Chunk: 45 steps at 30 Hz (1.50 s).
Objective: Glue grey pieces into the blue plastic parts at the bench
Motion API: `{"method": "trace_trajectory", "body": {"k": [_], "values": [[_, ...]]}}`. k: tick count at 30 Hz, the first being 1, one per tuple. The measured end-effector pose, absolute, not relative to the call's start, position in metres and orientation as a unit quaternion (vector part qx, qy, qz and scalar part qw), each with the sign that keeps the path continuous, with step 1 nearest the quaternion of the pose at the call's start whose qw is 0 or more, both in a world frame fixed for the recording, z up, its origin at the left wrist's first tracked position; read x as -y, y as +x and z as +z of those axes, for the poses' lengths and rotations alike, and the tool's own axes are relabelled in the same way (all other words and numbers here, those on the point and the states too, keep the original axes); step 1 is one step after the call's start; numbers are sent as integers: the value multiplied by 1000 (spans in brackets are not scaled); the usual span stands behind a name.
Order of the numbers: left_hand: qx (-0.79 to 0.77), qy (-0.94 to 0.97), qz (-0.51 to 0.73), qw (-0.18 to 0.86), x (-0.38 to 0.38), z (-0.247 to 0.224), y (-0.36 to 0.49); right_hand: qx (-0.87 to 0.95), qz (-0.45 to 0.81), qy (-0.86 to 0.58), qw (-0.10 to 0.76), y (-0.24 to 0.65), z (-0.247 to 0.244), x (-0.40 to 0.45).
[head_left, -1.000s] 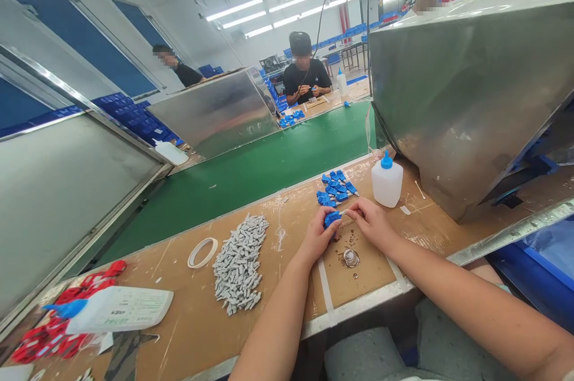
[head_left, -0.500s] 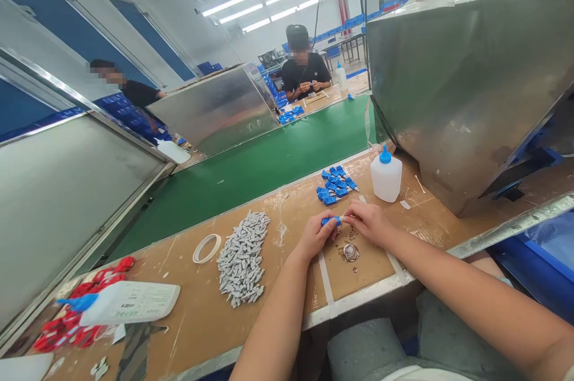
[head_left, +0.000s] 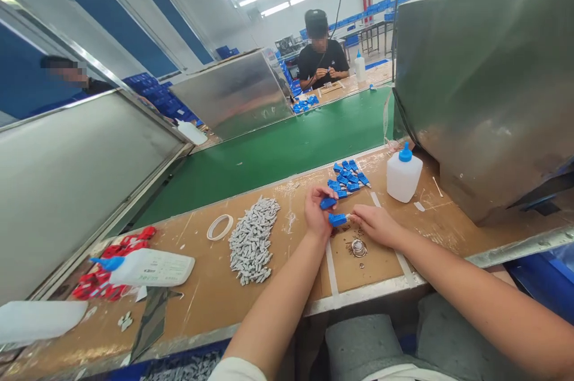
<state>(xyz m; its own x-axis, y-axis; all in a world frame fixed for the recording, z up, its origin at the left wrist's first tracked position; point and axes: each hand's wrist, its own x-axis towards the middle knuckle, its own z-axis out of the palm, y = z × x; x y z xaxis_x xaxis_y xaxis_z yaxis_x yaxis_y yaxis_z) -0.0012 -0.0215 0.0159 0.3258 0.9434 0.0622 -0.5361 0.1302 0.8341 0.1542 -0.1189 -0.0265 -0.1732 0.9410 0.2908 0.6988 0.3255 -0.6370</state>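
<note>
My left hand (head_left: 315,212) is curled around a small blue plastic part (head_left: 328,203), its fingers bent over the top. Just below it, my right hand (head_left: 374,225) pinches the pale end of a second blue plastic part (head_left: 338,219), which lies close to the left palm; whether it touches the palm I cannot tell. Beyond the hands is a pile of similar blue parts (head_left: 347,177), some with pale ends. A small round, shiny metal-looking piece (head_left: 359,248) sits on the brown board under my right hand, with dark wet-looking spots around it.
Left of my hands lie a heap of grey parts (head_left: 255,240), a tape roll (head_left: 219,228), a lying bottle (head_left: 155,267) and red parts (head_left: 101,285). A white bottle (head_left: 404,174) stands right. Behind runs a green belt (head_left: 278,151); a large metal housing (head_left: 484,94) rises right. A co-worker (head_left: 323,64) sits opposite.
My hands were together at one blue part; now they are slightly apart and two blue parts show. The left fingers have lifted and opened around theirs. The whole view has shifted.
</note>
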Motion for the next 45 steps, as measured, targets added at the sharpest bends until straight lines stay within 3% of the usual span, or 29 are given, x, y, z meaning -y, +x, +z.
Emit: {"method": "trace_trajectory", "body": {"k": [5,28,31,36,41,43,45], "values": [[-220,388,496,745,29,10,13,744,202,-536,344,156,-26,117],[-218,469,483,706,33,-2,17,741,214,-566,291,160,-29,113],[-230,477,515,674,35,-1,18,743,203,-563,301,160,-29,113],[-343,405,657,535,28,9,13,720,203,-591,304,156,-17,111],[-330,423,674,508,14,18,-15,663,147,-703,212,160,6,91],[-312,466,636,530,15,18,-26,629,151,-720,251,164,13,85],[-298,543,580,529,20,17,-31,571,248,-699,353,165,20,84]]}}
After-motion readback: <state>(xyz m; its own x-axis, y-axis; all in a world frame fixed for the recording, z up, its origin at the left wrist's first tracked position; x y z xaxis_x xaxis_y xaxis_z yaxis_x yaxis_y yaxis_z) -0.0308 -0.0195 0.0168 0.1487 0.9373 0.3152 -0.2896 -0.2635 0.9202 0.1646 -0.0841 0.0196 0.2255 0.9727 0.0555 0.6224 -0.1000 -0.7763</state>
